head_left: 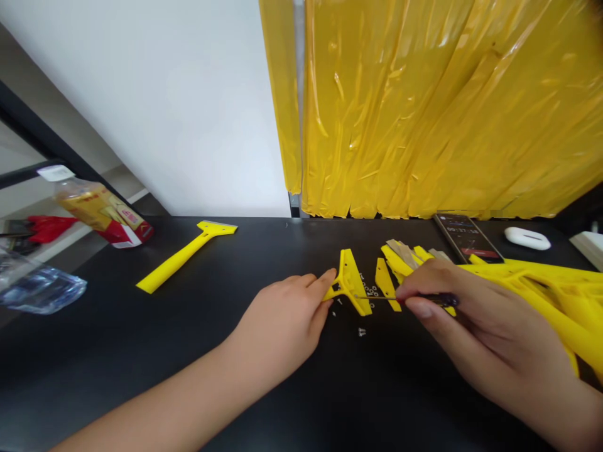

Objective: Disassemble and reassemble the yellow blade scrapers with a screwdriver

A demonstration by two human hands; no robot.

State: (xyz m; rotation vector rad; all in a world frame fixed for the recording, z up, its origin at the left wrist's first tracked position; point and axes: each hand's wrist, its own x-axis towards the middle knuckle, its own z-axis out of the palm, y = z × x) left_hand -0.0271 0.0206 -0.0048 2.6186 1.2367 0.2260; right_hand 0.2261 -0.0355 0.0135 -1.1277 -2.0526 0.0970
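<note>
My left hand (287, 317) is closed around the handle of a yellow scraper (349, 282), whose wide head points right. In my right hand (490, 333) is a screwdriver (440, 299), held between thumb and fingers. Its thin shaft reaches left, and the tip meets the scraper head near a hole. Between the hands lies a loose yellow plate (387, 285) with holes. Small nuts (374, 292) are scattered behind the scraper head, and a few screws (362, 332) lie in front of it.
A yellow scraper (186, 254) lies at left, near a drink bottle (103, 210) and a clear plastic container (40, 285). More yellow scraper parts (541, 289) are heaped at right. Behind them are a phone (466, 237) and a white earphone case (527, 238). Yellow sheeting (424, 107) hangs at the back.
</note>
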